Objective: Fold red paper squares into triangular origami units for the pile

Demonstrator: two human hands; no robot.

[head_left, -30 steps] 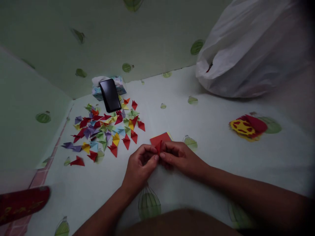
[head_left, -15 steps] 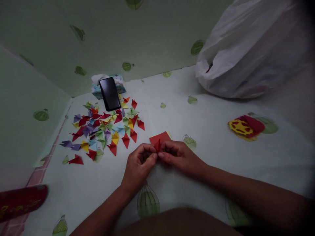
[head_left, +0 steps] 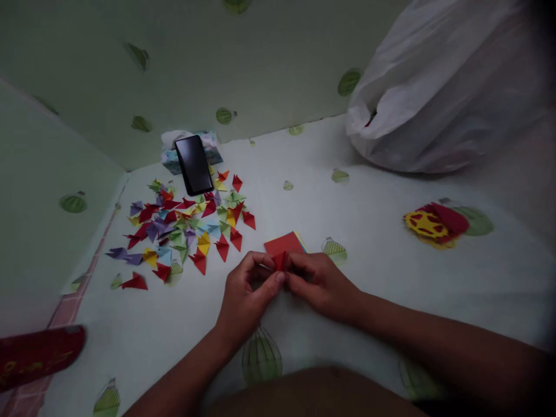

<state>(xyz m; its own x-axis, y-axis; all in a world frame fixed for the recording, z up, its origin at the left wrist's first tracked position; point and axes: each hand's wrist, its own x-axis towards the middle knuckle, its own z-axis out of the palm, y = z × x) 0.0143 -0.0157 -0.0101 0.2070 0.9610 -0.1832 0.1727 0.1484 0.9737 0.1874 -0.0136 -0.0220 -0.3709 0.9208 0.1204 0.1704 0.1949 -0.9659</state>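
A small folded piece of red origami paper (head_left: pixel 279 262) is pinched between my two hands, in front of my body. My left hand (head_left: pixel 249 284) grips its left side between thumb and fingers. On the other side, my right hand (head_left: pixel 319 284) pinches it with thumb and forefinger; the fingertips partly hide the folds. Just beyond my fingers lies a stack of square coloured paper (head_left: pixel 286 242), red on top with yellow and blue edges showing. To the left spreads a heap of folded paper cranes (head_left: pixel 178 229) in red, purple, green, yellow and blue.
A black phone (head_left: pixel 194 165) leans on a tissue box (head_left: pixel 212 147) behind the cranes. A large white plastic bag (head_left: pixel 417 121) stands at the back right. Yellow and red cut-out pieces (head_left: pixel 434 225) lie at right. A red object with gold writing (head_left: pixel 41 356) sits at lower left.
The folded red paper has turned a little and shows a broader face. My left thumb has moved slightly right and the right-hand fingers have shifted around it.
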